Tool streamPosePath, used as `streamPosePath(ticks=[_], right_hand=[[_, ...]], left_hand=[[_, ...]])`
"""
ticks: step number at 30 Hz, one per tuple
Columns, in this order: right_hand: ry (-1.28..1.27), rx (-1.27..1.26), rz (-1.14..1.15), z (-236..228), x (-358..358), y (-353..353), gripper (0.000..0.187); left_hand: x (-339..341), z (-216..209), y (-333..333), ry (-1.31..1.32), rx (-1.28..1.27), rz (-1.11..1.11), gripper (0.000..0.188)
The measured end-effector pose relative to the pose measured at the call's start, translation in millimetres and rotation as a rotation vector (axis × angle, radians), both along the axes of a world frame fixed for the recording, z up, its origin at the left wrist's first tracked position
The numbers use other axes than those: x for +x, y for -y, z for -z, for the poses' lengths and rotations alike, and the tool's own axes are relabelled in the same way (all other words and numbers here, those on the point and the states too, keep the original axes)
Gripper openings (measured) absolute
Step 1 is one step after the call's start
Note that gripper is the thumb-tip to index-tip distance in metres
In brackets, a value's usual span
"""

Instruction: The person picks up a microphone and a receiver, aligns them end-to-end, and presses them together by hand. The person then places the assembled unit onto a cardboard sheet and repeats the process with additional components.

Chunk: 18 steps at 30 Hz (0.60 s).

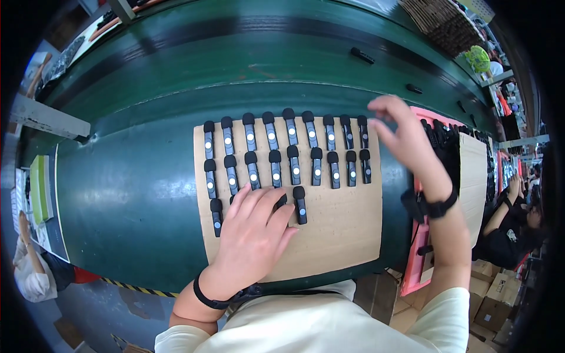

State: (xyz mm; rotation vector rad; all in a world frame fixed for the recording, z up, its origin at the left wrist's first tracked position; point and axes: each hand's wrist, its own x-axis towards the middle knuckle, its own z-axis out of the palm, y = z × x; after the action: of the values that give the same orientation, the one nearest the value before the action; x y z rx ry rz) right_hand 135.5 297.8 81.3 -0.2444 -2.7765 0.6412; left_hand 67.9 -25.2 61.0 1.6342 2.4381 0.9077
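Small black wireless microphones with foam tops [292, 165] lie in rows on a brown cardboard sheet [341, 235]. Most bear a pale round dot on the body. Two long rows are at the far side, a shorter one nearer me. Over that near row lies my left hand [250, 235], fingers extended and slightly apart, hiding several microphones; a dark top shows between its fingers. One microphone [300, 205] rests just right of that hand. My right hand [406, 135] is raised past the sheet's far right corner, thumb and fingers apart, nothing visible between them.
The sheet sits on a green work surface [129, 194]. To the right, a pink-edged tray [416, 259] holds many dark pieces beside a cardboard divider [472, 176]. Loose black pieces [362, 56] lie on the far green belt. A metal post [53, 117] stands left; other people work at both sides.
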Motion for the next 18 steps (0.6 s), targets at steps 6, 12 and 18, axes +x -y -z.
streamPosePath(ticks=[6, 12, 18], right_hand=[[-0.058, 0.291, 0.166, 48, -79, -121, 0.033], [-0.011, 0.239, 0.279, 69, -115, -154, 0.029], [0.045, -0.234, 0.183, 26, -83, -88, 0.026]], left_hand=[[-1, 2, -3, 0.007, 0.074, -0.021, 0.03], [-2, 6, -3, 0.042, 0.143, -0.027, 0.026], [-4, 5, 0, 0.087, 0.229, -0.019, 0.029]])
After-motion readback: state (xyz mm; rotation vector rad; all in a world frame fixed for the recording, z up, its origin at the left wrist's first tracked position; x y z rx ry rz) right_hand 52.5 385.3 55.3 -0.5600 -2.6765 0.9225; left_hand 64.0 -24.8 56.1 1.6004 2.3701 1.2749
